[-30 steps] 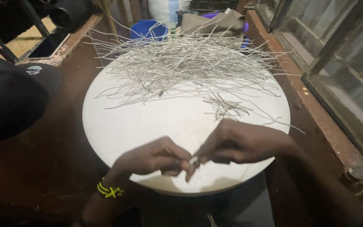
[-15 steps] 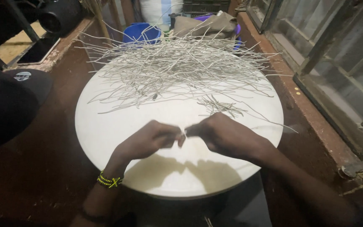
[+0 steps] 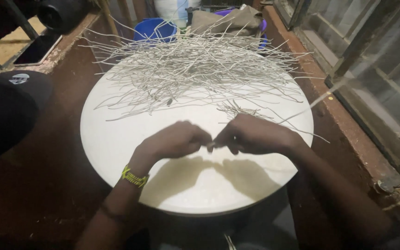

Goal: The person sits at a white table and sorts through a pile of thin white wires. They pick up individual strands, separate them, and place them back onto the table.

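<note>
Both hands meet over the middle of a round white bench [image 3: 116, 153], the left hand [image 3: 174, 141] and right hand [image 3: 253, 135] closed fingertip to fingertip on a short pale strip [image 3: 212, 146] pinched between them, its length running left to right. The strip pile [image 3: 195, 69] lies beyond the hands, heaped along the far edge, a few loose strands nearer the right hand. A blue tub [image 3: 156, 28] stands past the far edge.

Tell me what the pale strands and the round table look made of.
Strands: likely dried plant fibre or thin cane; matte, pale grey, kinked and uneven. Table: smooth off-white top, maybe plastic or painted board; faint sheen, sharp hand shadows.
</note>
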